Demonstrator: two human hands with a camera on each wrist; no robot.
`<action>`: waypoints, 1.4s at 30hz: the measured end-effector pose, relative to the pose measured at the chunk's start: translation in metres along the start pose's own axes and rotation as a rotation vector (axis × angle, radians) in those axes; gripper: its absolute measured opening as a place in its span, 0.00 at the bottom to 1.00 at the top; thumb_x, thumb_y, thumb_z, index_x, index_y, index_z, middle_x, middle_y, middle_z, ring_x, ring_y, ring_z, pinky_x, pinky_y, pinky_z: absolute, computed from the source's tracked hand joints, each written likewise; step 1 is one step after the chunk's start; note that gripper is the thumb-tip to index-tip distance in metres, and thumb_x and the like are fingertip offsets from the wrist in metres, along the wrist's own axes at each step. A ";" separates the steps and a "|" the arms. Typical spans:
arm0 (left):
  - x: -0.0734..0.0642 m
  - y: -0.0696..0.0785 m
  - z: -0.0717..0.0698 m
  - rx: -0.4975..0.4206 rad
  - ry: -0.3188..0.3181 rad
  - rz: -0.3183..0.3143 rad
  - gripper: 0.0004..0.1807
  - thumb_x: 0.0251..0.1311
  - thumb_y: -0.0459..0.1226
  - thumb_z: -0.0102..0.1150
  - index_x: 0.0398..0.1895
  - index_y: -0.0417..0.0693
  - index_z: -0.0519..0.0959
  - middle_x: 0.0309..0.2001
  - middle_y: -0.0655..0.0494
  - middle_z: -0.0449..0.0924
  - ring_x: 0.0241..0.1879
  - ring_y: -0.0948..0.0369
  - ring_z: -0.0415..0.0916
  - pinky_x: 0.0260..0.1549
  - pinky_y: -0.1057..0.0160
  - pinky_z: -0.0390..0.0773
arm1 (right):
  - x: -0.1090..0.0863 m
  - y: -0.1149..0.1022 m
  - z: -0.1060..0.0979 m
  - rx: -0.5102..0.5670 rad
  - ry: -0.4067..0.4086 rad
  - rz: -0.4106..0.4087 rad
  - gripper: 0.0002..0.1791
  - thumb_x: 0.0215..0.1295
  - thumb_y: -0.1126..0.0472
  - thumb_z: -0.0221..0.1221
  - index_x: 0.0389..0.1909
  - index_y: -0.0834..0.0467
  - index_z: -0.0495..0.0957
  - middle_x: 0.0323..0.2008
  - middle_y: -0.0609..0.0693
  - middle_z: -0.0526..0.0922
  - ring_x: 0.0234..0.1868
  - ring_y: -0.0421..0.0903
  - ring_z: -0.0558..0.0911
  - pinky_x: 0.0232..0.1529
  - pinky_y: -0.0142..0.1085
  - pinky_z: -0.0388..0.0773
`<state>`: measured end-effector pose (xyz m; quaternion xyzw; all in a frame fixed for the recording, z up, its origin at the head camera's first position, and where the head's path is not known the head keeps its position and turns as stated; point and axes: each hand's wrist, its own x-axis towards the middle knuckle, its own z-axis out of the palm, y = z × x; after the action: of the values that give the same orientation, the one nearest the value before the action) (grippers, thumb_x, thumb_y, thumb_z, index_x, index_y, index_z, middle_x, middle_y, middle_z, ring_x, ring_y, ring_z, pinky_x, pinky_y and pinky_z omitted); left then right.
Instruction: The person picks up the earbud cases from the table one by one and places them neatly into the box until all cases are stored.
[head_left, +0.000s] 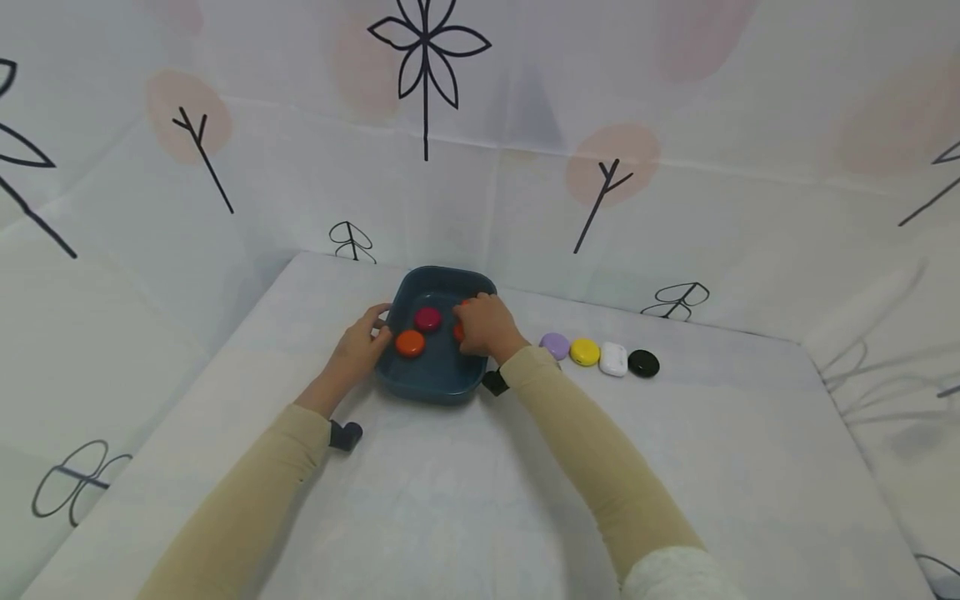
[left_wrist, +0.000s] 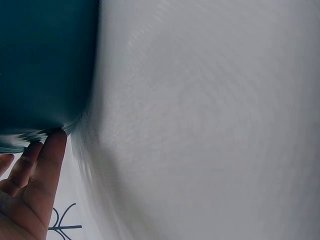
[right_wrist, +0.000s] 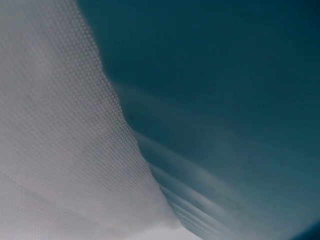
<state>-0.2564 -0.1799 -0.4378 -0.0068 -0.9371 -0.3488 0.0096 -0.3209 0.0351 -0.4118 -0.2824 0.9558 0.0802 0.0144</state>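
A dark blue rectangular tray (head_left: 427, 388) with rounded corners stands on the white table. Inside it lie a crimson round disc (head_left: 427, 319) and an orange round disc (head_left: 410, 344). My left hand (head_left: 356, 348) is at the tray's left side, its fingertips against the outer wall in the left wrist view. Reaching over the right rim, my right hand (head_left: 486, 323) has its fingers and thumb around a red-orange disc (head_left: 458, 332), partly hidden by the hand. Red-orange also shows just above the index finger. The right wrist view shows only the tray wall and white cloth.
Right of the tray, a row holds a lilac disc (head_left: 555, 346), a yellow disc (head_left: 585, 352), a white rounded-square case (head_left: 613, 359) and a black disc (head_left: 643, 363). The lilac one is closest to my right sleeve. A patterned white cloth (head_left: 465, 200) hangs behind the table.
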 end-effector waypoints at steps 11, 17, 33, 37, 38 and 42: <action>-0.003 0.005 -0.002 -0.012 0.001 -0.002 0.27 0.58 0.43 0.37 0.63 0.58 0.54 0.47 0.51 0.72 0.37 0.55 0.70 0.40 0.57 0.71 | -0.002 0.004 -0.003 0.064 0.033 -0.063 0.30 0.37 0.47 0.58 0.47 0.49 0.71 0.33 0.45 0.75 0.35 0.47 0.68 0.40 0.41 0.65; -0.002 0.005 -0.001 -0.011 0.005 0.005 0.27 0.57 0.43 0.38 0.63 0.59 0.55 0.46 0.51 0.72 0.37 0.55 0.70 0.40 0.57 0.71 | -0.003 0.005 -0.008 0.092 0.022 -0.085 0.31 0.40 0.45 0.58 0.49 0.49 0.70 0.34 0.46 0.73 0.35 0.46 0.68 0.38 0.40 0.67; -0.003 0.006 0.000 -0.019 -0.010 -0.021 0.28 0.57 0.44 0.37 0.63 0.59 0.54 0.49 0.50 0.70 0.40 0.54 0.70 0.42 0.55 0.71 | -0.022 0.010 -0.023 0.367 0.097 -0.089 0.23 0.39 0.50 0.58 0.43 0.47 0.72 0.31 0.45 0.70 0.33 0.43 0.68 0.30 0.33 0.67; -0.003 0.005 -0.001 -0.019 -0.012 -0.029 0.28 0.57 0.44 0.38 0.63 0.59 0.54 0.50 0.49 0.70 0.40 0.54 0.70 0.42 0.54 0.71 | -0.027 0.013 -0.028 0.392 0.123 -0.094 0.23 0.39 0.50 0.58 0.43 0.46 0.72 0.32 0.44 0.70 0.32 0.43 0.68 0.29 0.33 0.66; -0.003 0.005 -0.001 -0.018 -0.012 -0.030 0.28 0.57 0.44 0.38 0.63 0.59 0.54 0.50 0.49 0.70 0.40 0.54 0.70 0.42 0.54 0.71 | -0.029 0.014 -0.028 0.392 0.127 -0.095 0.24 0.39 0.50 0.58 0.43 0.46 0.72 0.32 0.44 0.70 0.32 0.43 0.68 0.29 0.33 0.67; -0.003 0.004 0.000 -0.022 -0.014 -0.033 0.28 0.57 0.43 0.38 0.63 0.58 0.54 0.50 0.49 0.70 0.41 0.53 0.70 0.43 0.54 0.71 | -0.035 0.018 -0.030 0.389 0.130 -0.095 0.24 0.40 0.49 0.58 0.44 0.45 0.72 0.33 0.44 0.70 0.33 0.43 0.68 0.29 0.34 0.67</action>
<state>-0.2534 -0.1770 -0.4348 0.0060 -0.9333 -0.3589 -0.0028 -0.3004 0.0637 -0.3775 -0.3237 0.9378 -0.1252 0.0109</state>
